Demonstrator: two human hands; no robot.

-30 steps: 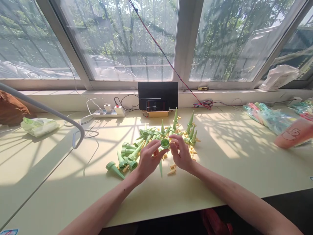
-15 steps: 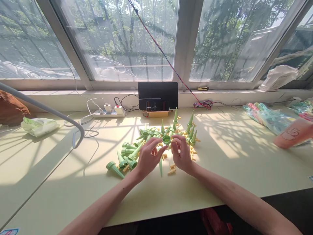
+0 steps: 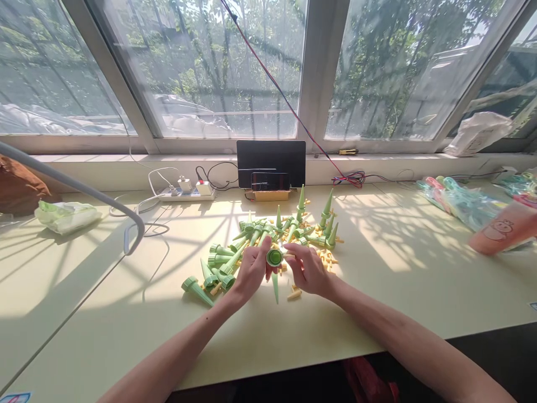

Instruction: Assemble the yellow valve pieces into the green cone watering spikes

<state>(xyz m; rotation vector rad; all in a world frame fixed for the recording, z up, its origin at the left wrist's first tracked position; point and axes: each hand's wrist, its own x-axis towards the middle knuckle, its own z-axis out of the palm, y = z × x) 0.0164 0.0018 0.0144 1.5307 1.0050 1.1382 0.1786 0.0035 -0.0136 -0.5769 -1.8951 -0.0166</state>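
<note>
My left hand (image 3: 251, 267) is closed around a green plastic watering spike (image 3: 274, 257), its round open end turned towards me. Beside that open end, the fingertips of my right hand (image 3: 308, 267) pinch a small yellow valve peg (image 3: 288, 255) against the spike's side. How far the peg reaches into the spike I cannot tell. Below my hands lies another green spike (image 3: 275, 288), pointing at me. Close by are loose yellow pegs (image 3: 294, 293). Behind and to the left spreads a heap of green spikes (image 3: 222, 260), several more standing point up at the right (image 3: 328, 206).
A black tablet (image 3: 272, 157) with a phone before it leans at the back. A power strip (image 3: 188, 195) with cables sits left of it, near a grey curved bar (image 3: 92, 187). Plastic bags (image 3: 465, 201) and a pink cup (image 3: 499, 229) are at the right.
Both hands have shifted slightly left and down with the spike, whose opening now faces me more. My right fingers now show a yellow peg at the spike's side.
</note>
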